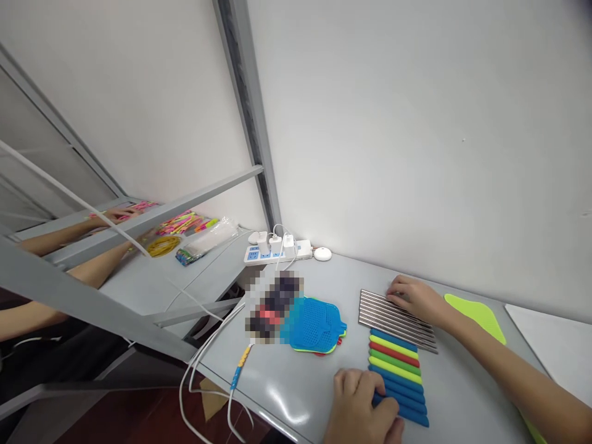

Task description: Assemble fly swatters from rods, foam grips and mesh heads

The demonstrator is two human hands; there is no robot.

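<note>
My left hand (363, 404) is at the front of the table, its fingers curled against the left ends of the blue plastic handles (402, 404). These tube-shaped handles lie side by side in a row with yellow, red and green ones. Just behind them is a row of thin metal rods (398, 317). My right hand (414, 299) reaches over from the right, its bent fingers closed at the far edge of the rods; the fingertips are partly hidden. Left of the rods lies a stack of fly swatter heads (317, 324), blue on top, with yellow-green and red edges below.
A yellow-green swatter head (476, 316) and a white sheet (555, 345) lie at right. Behind are a power strip (277, 251) and a round white device (322, 253). White cables (194, 364) hang over the left edge. Beyond the metal frame (106, 296), another person's arms (69, 237) work.
</note>
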